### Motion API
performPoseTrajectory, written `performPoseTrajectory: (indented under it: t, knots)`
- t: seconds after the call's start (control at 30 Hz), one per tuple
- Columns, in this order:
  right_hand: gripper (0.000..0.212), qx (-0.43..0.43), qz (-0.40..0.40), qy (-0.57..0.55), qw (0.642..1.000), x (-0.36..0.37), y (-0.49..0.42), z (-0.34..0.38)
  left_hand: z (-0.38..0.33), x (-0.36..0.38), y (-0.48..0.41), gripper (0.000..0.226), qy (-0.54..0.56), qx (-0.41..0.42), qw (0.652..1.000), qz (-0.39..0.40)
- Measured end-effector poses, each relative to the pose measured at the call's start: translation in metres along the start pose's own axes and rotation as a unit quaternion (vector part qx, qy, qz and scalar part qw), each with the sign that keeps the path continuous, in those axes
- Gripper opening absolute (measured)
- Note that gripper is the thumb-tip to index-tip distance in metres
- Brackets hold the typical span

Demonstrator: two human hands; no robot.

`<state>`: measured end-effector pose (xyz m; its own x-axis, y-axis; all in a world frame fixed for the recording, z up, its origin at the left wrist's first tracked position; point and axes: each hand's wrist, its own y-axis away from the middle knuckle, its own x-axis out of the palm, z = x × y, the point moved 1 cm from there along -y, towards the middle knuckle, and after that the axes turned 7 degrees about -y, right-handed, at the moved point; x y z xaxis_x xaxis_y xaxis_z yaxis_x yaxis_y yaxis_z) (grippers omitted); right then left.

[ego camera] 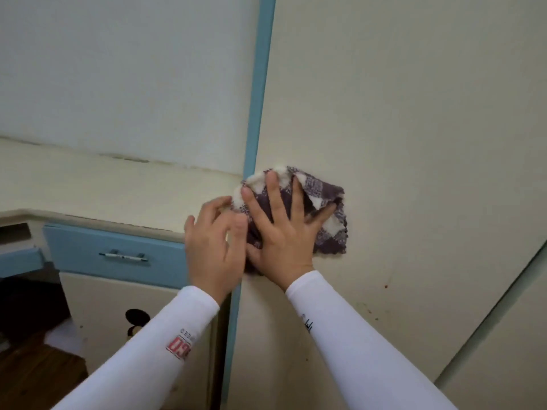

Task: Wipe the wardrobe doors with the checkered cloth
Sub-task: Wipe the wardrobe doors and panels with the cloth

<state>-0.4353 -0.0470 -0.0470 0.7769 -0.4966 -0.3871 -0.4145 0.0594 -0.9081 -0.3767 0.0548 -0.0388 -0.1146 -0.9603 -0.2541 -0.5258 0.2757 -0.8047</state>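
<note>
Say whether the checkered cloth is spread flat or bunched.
Bunched: the checkered cloth lies crumpled in folds under the right hand.

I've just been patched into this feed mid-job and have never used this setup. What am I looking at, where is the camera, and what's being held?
There is no machine here: a person in white sleeves works with bare hands. The single picture comes from a camera worn on the head, looking forward and down. The right hand presses the checkered cloth flat against the cream wardrobe door, fingers spread, just right of the blue edge strip. The left hand sits at the cloth's left edge; blur hides whether it grips it. Lower left is a cream ledge, with a blue drawer and its metal handle beneath.
</note>
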Motion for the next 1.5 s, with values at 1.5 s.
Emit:
performPoseTrajectory:
  t: [1.5]
  knots:
    - [0.090, 0.204, -0.076, 0.015, 0.976, -0.002, 0.203, -0.144, 0.000, 0.085, 0.082, 0.071, -0.083, -0.051, 0.994, 0.049]
